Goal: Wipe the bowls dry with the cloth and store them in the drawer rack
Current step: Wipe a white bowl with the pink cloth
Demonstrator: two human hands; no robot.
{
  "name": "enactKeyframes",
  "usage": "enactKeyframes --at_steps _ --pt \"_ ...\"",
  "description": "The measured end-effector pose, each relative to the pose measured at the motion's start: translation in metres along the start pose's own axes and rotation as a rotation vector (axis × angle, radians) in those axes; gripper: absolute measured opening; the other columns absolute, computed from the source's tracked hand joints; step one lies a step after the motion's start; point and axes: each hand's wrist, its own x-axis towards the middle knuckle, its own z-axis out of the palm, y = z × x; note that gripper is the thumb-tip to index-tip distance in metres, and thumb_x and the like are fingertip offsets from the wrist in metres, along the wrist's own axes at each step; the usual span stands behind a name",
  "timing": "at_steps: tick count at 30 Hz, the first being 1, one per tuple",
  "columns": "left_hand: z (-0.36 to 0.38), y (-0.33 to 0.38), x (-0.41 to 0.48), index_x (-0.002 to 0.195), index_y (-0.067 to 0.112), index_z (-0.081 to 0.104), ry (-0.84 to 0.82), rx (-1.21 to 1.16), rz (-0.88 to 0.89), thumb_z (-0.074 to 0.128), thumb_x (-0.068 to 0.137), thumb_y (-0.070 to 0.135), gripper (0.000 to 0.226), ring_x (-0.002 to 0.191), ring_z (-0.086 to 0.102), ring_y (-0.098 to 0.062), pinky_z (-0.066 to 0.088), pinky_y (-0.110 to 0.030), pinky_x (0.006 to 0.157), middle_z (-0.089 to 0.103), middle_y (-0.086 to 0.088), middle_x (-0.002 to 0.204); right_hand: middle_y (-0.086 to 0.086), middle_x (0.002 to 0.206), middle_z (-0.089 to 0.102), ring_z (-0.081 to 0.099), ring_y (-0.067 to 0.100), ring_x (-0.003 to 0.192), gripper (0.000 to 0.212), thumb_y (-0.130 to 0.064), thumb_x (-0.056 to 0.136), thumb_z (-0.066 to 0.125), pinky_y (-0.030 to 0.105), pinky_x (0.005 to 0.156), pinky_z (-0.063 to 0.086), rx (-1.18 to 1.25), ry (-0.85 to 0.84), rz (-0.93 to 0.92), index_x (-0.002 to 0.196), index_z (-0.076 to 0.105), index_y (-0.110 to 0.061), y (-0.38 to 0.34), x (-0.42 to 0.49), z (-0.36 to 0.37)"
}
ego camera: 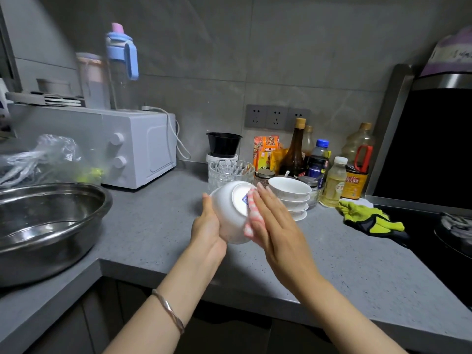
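A white bowl [229,213] is held above the grey counter with its base turned up and towards me. My left hand [207,226] grips its left side, thumb along the wall. My right hand [275,223] presses a pink and white cloth [251,213] flat against the bowl's right side and base, fingers straight. Just behind, a stack of several white bowls [291,198] stands upright on the counter. No drawer rack is in view.
A large steel basin [46,226] sits at the left beside a white microwave [138,146]. A glass bowl [231,172], bottles and jars [316,162] line the back wall. Yellow-green gloves [367,215] lie right, by the black stove [434,226].
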Motion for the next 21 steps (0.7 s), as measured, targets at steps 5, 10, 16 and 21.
enactKeyframes --at_steps 5,10,16,21 --pt "0.002 -0.009 -0.008 0.104 0.007 0.061 -0.045 0.109 0.005 0.046 0.091 0.059 0.056 0.078 0.065 -0.029 0.052 -0.036 0.069 0.067 -0.011 0.085 0.007 0.153 0.031 0.022 0.018 0.143 0.053 -0.038 0.099 0.035 0.036 0.117 0.018 -0.227 0.020 -0.180 0.144 0.036 -0.009 -0.004 0.006 0.005" --pt "-0.002 -0.011 -0.012 0.108 0.003 0.061 -0.135 0.230 0.063 0.045 0.092 0.057 0.058 0.089 0.067 -0.030 0.055 -0.036 0.068 0.069 -0.017 0.098 -0.004 0.147 0.041 0.035 0.007 0.132 0.051 -0.046 0.097 0.026 0.023 0.104 0.032 -0.052 0.030 0.057 0.137 0.047 -0.022 -0.009 0.020 -0.004" --pt "-0.003 -0.017 -0.008 0.115 0.005 0.062 -0.189 0.270 0.036 0.047 0.091 0.057 0.059 0.094 0.068 -0.030 0.053 -0.046 0.090 0.071 -0.015 0.099 -0.008 0.099 0.065 0.056 0.001 0.090 0.039 -0.045 0.094 0.036 0.020 0.076 0.043 0.328 0.047 0.255 0.106 0.064 -0.021 0.008 0.029 -0.009" --pt "-0.009 -0.025 -0.007 0.102 0.010 0.065 -0.212 0.282 0.110 0.047 0.094 0.050 0.045 0.090 0.067 -0.022 0.051 -0.041 0.093 0.071 -0.009 0.096 -0.008 0.076 0.062 0.054 -0.001 0.066 0.022 -0.026 0.098 0.047 0.019 0.059 0.037 0.245 0.099 0.413 0.093 0.066 -0.015 0.042 0.021 -0.011"
